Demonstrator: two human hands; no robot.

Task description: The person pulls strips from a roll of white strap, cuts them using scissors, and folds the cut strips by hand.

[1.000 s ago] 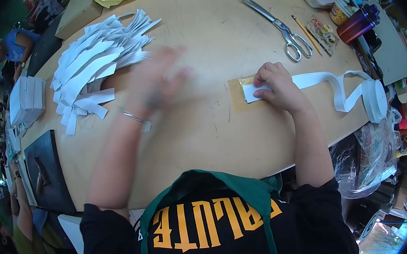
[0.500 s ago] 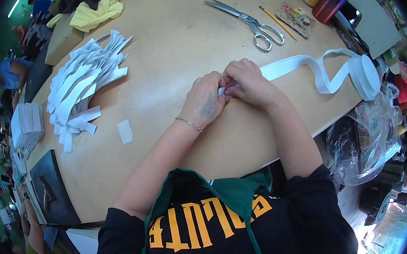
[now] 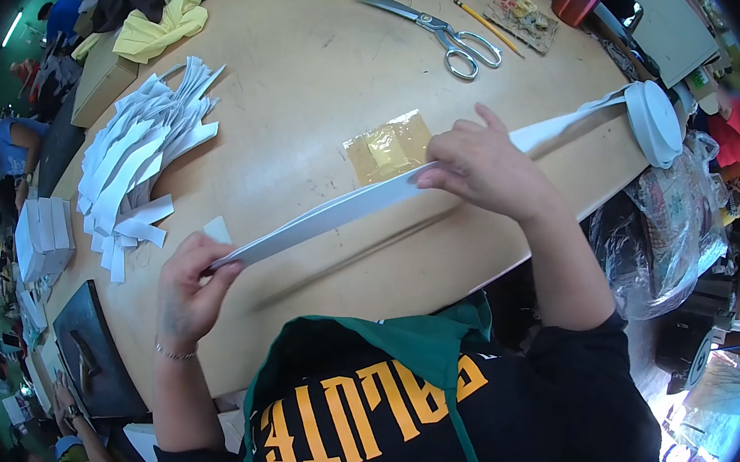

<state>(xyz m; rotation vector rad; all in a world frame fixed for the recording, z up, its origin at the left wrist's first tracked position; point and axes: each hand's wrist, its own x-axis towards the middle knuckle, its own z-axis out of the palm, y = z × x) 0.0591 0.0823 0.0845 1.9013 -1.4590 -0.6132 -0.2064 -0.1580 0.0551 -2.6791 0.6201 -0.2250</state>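
Note:
A white band (image 3: 326,220) is stretched taut above the table between my two hands. My left hand (image 3: 196,281) pinches its end near a small white piece (image 3: 217,230) on the table. My right hand (image 3: 479,163) grips the band farther along, beside a tan taped patch (image 3: 387,148) on the tabletop. From my right hand the band runs on to a white roll (image 3: 654,125) at the table's right edge. A heap of cut white strips (image 3: 132,159) lies to the left.
Metal scissors (image 3: 434,30) lie at the back of the table (image 3: 296,72), with a yellow pencil (image 3: 488,27) beside them. Yellow and dark cloth (image 3: 168,20) is at the back left. A dark board (image 3: 95,352) sits at the left edge, near a co-worker's hand (image 3: 66,407).
My left hand has moved left and toward me from beside my right hand, drawing out the band. The slack near the roll has straightened, and the tan patch is uncovered.

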